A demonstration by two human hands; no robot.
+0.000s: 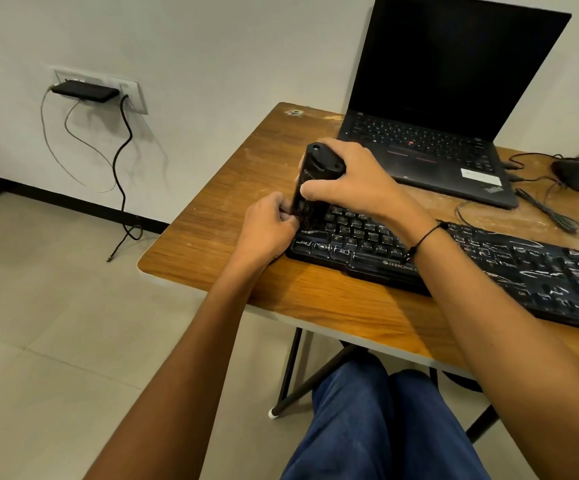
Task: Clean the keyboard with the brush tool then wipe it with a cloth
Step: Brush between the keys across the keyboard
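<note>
A black keyboard point(471, 268) lies along the front of the wooden table point(218, 237), its right half streaked with white marks. My right hand point(354, 181) grips a black cylindrical brush tool point(316, 174), held upright over the keyboard's left end. My left hand point(270, 226) sits at the tool's lower end with fingers curled, pinching something small there; what it pinches is hidden. No cloth is in view.
An open black laptop point(433, 140) stands behind the keyboard. A black mouse point(574, 173) and loose cables point(537, 206) lie at the right. On the left wall a socket panel point(132, 95) holds a black device point(85, 91) with hanging wires.
</note>
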